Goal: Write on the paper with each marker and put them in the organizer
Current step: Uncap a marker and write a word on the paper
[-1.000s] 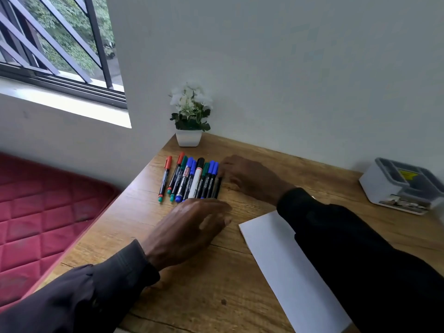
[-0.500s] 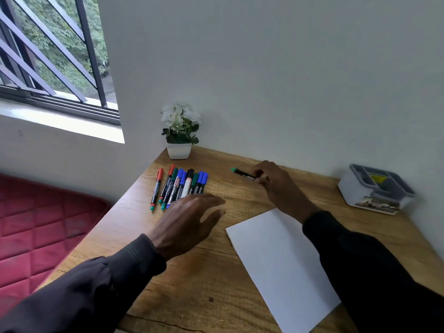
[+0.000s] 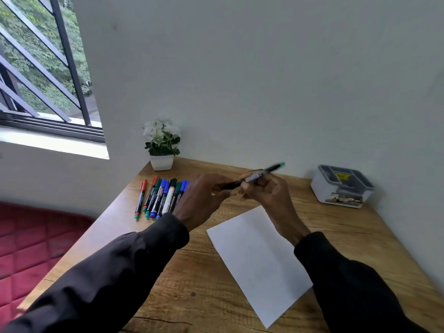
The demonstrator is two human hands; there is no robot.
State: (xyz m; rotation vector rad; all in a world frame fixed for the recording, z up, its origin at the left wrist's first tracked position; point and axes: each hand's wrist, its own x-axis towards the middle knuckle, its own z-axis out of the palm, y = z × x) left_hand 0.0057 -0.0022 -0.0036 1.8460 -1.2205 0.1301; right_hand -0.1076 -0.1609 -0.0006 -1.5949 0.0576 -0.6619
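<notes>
Above the wooden desk [image 3: 336,236] both hands grip one black marker [image 3: 254,177] – the right hand [image 3: 266,191] closed around its middle, the left hand [image 3: 204,198] pinching its lower end – its long axis slanting, green tip up-right toward the organizer [image 3: 342,188].

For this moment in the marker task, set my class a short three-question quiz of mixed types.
1. True or false: the paper already has writing on it.
2. Which hands grip the green-ended marker? A) left hand only B) right hand only C) both
3. Fill in: the organizer stands at the table's far ____ corner.

Key: 1 false; 2 C; 3 right.
</notes>
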